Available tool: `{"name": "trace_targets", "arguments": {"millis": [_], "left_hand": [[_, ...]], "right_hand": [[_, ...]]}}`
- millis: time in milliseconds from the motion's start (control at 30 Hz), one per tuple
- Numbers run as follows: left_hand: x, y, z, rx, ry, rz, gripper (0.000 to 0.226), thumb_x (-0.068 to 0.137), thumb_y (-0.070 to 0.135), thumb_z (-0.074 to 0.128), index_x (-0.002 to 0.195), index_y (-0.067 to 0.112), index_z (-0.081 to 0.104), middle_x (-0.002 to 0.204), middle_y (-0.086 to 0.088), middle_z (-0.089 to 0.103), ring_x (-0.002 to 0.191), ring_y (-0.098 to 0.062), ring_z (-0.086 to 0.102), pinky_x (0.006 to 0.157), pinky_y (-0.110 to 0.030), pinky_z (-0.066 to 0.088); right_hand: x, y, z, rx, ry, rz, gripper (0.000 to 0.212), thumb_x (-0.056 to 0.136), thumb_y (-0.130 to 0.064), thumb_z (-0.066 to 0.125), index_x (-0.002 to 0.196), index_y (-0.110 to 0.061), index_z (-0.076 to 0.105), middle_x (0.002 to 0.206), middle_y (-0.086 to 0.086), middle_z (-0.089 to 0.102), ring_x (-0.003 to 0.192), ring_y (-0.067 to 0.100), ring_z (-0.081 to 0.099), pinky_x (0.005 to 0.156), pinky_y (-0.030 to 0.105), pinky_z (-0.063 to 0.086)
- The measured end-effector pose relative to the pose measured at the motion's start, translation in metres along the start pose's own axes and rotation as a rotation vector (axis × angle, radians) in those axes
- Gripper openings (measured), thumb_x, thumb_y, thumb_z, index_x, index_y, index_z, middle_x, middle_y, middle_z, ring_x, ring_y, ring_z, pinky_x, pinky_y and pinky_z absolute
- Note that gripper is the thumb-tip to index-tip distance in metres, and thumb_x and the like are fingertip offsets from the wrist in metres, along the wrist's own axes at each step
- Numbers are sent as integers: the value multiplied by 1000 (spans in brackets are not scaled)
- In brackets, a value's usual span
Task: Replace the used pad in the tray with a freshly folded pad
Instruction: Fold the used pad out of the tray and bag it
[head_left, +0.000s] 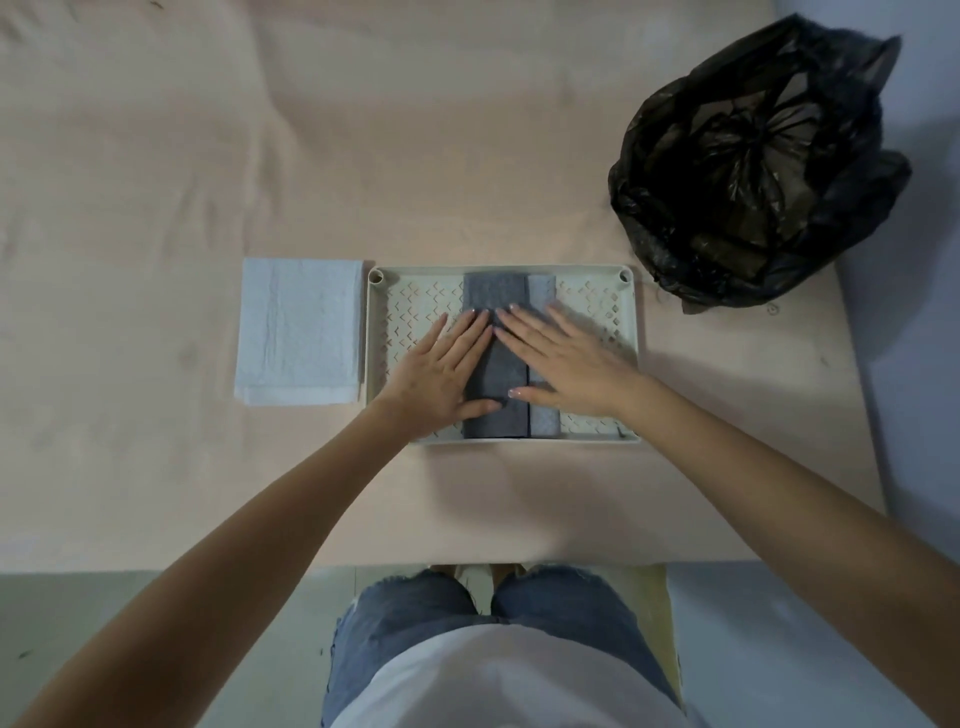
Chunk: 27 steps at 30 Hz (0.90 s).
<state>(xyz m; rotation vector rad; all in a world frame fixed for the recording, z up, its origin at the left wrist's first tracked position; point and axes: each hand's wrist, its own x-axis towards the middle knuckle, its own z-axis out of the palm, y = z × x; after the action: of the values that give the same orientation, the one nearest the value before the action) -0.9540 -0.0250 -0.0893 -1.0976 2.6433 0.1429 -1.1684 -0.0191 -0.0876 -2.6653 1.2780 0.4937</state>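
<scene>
A cream perforated tray (597, 312) lies on the table in front of me. A grey pad (496, 296), folded into a narrow strip, runs front to back across its middle, with a lighter grey layer showing along its right edge. My left hand (441, 364) lies flat on the pad's left side, fingers straight, thumb on the strip. My right hand (556, 356) presses flat on the right side, fingers straight and spread. A white folded pad (298, 330) lies on the table just left of the tray.
A black plastic bag (758, 166), open at the top, stands at the back right near the table's right edge. The table has a pale pink cover (208, 156). My knees in jeans show below the table's front edge.
</scene>
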Motion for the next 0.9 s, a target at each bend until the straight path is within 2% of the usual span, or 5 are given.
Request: {"name": "trace_targets", "arguments": {"millis": [433, 533, 633, 800, 900], "left_hand": [[-10, 17, 8, 39, -147, -52, 80, 94, 61, 8, 147, 7, -13, 157, -10, -15, 145, -22, -15, 119, -43, -2], [-8, 15, -3, -239, -109, -81, 74, 96, 55, 26, 150, 8, 7, 159, -8, -2, 146, -22, -6, 119, -41, -1], [-2, 9, -13, -597, 151, -298, 54, 93, 31, 53, 139, 8, 39, 144, -11, 38, 132, -30, 37, 106, -37, 32], [19, -8, -14, -1060, -15, -670, 47, 84, 25, 69, 122, 10, 48, 112, -6, 60, 94, -23, 60, 78, -34, 51], [29, -12, -10, -1085, -61, -689, 42, 77, 26, 75, 110, 7, 57, 94, -1, 59, 84, -19, 56, 72, -30, 47]], "right_hand": [[-30, -18, 21, 186, -25, -62, 62, 100, -49, 21, 151, -18, 6, 158, 1, -6, 145, 12, -10, 119, 35, -7], [-34, -13, 12, 685, 185, 161, 43, 97, -30, 47, 138, -16, 45, 154, 2, 28, 140, 14, 27, 115, 34, 23], [-27, -6, 8, 1010, 490, 605, 26, 90, -13, 59, 115, -10, 61, 120, 2, 55, 103, 17, 58, 93, 38, 50], [-3, 8, -1, 1373, 145, 893, 30, 85, -24, 67, 110, -11, 57, 99, 1, 63, 69, 9, 63, 56, 20, 45], [4, 6, -3, 1318, 158, 931, 25, 82, -24, 71, 100, -12, 59, 81, 0, 62, 62, 11, 61, 57, 24, 47]]}}
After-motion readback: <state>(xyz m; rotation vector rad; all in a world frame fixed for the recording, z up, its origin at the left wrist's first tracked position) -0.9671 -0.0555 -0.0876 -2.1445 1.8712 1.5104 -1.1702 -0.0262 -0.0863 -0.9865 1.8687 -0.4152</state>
